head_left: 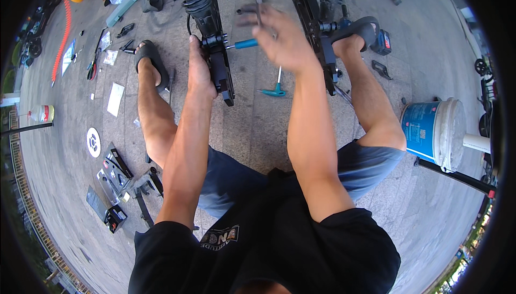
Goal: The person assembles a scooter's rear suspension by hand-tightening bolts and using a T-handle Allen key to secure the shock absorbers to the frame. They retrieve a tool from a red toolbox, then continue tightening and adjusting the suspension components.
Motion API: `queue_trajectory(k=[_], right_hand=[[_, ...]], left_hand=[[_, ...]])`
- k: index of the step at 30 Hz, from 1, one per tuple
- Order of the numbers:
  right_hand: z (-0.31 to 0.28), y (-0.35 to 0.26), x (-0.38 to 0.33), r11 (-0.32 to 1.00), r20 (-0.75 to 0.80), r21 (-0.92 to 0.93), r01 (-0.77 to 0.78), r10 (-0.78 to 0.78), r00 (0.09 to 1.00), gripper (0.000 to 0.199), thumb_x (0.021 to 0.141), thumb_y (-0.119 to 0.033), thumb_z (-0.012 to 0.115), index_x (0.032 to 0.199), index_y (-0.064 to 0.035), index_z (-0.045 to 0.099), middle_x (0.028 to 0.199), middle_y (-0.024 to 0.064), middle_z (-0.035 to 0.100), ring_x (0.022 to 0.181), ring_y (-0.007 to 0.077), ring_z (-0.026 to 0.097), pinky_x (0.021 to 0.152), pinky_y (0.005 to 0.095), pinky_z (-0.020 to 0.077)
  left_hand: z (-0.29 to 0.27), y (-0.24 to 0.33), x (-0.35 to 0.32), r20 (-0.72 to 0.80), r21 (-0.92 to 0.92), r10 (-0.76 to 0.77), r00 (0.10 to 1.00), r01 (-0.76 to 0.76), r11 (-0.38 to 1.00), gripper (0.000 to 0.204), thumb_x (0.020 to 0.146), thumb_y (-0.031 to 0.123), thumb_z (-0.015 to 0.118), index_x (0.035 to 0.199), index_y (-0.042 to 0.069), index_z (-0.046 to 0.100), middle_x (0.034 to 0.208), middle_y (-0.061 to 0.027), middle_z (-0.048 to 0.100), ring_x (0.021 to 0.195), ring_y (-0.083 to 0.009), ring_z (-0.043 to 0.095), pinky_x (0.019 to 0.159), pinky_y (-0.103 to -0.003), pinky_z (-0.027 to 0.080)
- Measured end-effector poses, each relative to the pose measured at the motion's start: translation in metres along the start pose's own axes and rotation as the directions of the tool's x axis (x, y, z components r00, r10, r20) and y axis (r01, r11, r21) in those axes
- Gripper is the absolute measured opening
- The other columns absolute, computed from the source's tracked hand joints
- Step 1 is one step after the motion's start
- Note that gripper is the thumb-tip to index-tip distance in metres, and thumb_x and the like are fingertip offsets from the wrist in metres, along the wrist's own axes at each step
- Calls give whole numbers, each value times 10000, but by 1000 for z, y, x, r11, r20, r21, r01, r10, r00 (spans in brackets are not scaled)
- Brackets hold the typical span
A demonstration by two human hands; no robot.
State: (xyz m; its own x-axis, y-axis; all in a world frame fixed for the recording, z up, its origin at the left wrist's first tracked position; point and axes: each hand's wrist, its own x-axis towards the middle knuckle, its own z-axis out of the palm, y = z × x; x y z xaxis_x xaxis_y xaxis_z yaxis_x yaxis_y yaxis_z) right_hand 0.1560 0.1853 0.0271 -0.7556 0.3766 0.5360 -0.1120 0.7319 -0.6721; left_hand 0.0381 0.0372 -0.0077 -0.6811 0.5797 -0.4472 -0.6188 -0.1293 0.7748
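Note:
I sit on paving with both legs spread around a black frame with coil springs. My left hand (pixel 200 71) grips the black bracket of the left spring strut (pixel 215 52). A blue-handled tool (pixel 244 43) sticks out of that bracket to the right. My right hand (pixel 279 36) is raised and blurred between the two struts, holding a thin grey metal tool (pixel 258 4). The right spring strut (pixel 322 20) stands beside my right foot in a black sandal. A teal T-handle key (pixel 275 88) lies on the ground between my arms.
A blue and white bucket (pixel 432 133) lies at the right. Black parts and small tools (pixel 115 178) are strewn at the lower left, papers and pliers (pixel 97 60) farther up. An orange coiled hose (pixel 62 41) and yellow machine sit at the top left.

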Motion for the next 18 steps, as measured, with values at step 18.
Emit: queue_trajectory(k=[18], right_hand=[[50, 80, 8, -27, 401, 844, -536, 697, 595, 486, 944, -402, 418, 1231, -39, 567, 1357, 137, 473, 1249, 266, 394, 979, 457, 347]], left_hand=[[-2, -1, 0, -39, 21, -1, 999, 2, 1000, 604, 887, 650, 422, 1047, 97, 604, 830, -32, 567, 716, -122, 497, 621, -283, 416]])
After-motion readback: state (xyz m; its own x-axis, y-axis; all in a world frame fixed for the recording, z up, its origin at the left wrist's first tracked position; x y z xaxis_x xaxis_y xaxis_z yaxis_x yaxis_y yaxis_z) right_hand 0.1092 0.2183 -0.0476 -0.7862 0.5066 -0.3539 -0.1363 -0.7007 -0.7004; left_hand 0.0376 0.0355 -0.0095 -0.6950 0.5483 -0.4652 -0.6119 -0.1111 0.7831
